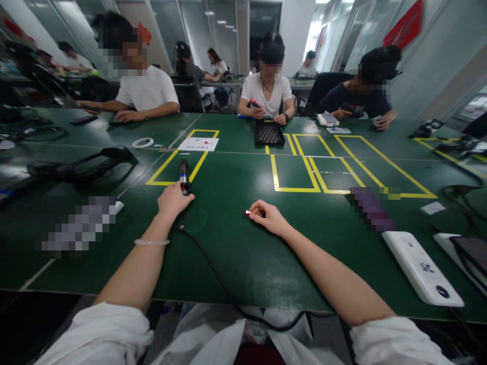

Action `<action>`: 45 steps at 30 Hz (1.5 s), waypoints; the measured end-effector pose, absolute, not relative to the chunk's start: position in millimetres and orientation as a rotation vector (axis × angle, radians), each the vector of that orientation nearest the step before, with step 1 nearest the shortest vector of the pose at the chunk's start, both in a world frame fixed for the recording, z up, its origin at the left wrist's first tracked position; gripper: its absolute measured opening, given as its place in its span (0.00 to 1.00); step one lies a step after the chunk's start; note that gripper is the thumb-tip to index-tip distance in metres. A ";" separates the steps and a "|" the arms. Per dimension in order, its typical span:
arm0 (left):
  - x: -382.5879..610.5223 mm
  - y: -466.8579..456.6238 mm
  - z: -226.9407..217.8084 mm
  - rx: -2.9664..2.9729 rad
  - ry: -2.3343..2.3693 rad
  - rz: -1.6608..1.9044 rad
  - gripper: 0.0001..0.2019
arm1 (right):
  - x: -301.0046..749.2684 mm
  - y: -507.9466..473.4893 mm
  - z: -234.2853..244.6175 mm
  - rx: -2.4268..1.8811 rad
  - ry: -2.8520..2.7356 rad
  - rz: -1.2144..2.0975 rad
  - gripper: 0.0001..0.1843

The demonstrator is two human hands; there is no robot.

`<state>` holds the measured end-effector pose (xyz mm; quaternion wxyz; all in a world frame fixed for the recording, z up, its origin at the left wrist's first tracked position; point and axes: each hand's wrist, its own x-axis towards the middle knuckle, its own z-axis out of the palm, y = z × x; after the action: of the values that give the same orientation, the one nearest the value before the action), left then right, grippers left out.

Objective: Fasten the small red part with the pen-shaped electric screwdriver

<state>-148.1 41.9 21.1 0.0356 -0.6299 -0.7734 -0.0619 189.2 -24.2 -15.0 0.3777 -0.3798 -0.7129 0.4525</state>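
Red-and-white item (247, 213), right hand (268, 217): too small to identify. Dark cylindrical object (183, 171): one end partly hidden by left hand (171, 201).

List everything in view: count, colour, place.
table: one, green, foreground
yellow tape: several outlines, yellow, on table
paper: one, white, beyond dark cylinder
dark cylinder: one, mostly black, left of centre
small piece: one, red and white, centre
tray: one, black, far edge
ring: one, white, far left
cable: one, black, near centre
white box: one, white, near right
blurred slabs: two, greyish and purplish, left and right
people: three, white or dark shirts, across; more behind
bracelet: one, pale, left wrist
sleeves: two, white, bottom
left grip: one, bare, at cylinder's near end
right grip: one, bare, pinching small piece
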 end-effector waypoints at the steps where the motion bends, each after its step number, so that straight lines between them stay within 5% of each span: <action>1: -139.0 38.5 21.9 -1.963 -2.339 -0.182 0.28 | 189.1 -24.4 -14.8 -0.970 -1.821 1.158 0.10; 18: -17.9 -27.3 21.1 -2.551 -1.627 -0.292 0.32 | 190.2 -22.1 -16.5 -1.037 -1.881 0.936 0.07; 31: -3.6 -43.9 21.1 -2.680 -1.592 -0.311 0.35 | 185.7 -21.8 -14.3 -1.165 -2.083 0.667 0.06; 45: -2.7 -44.6 22.8 -2.619 -1.705 -0.330 0.30 | 188.3 -23.4 -15.5 -1.021 -1.993 0.840 0.03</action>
<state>-2.7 -44.6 22.8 -0.0004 -0.8334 -0.5426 -0.1051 188.3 -23.4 -15.5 0.3662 -0.3974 -0.7753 0.3269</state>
